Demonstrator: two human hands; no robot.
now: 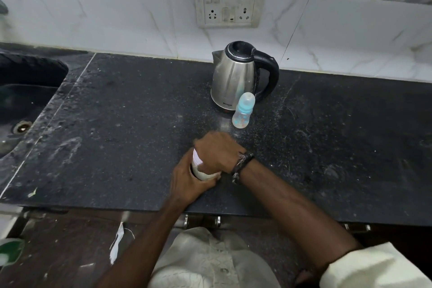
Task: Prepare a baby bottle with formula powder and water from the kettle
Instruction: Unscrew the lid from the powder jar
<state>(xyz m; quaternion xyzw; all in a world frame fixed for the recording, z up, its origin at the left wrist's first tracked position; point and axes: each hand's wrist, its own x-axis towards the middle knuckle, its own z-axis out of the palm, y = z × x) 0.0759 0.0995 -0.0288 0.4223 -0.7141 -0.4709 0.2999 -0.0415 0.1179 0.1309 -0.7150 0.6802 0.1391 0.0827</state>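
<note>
Both forearms reach in from the near edge of the dark speckled counter (117, 105) and meet over a small white container (203, 174) near its front. The left hand (189, 180) wraps around the container's side from below-left, fingers curled under it. The right hand (216, 151), wrist bent and wearing a dark braided bracelet (242, 163), clamps down over the container's top, hiding the lid; a strip of white label shows between the hands, its print too blurred to read. Behind them the baby bottle (243, 111) stands upright with its clear cap on, touching or just in front of the steel kettle (236, 77), whose small dark brand mark near the base is not legible. A sink (25, 100) lies at far left, a switchboard (230, 1) on the tiled wall
</note>
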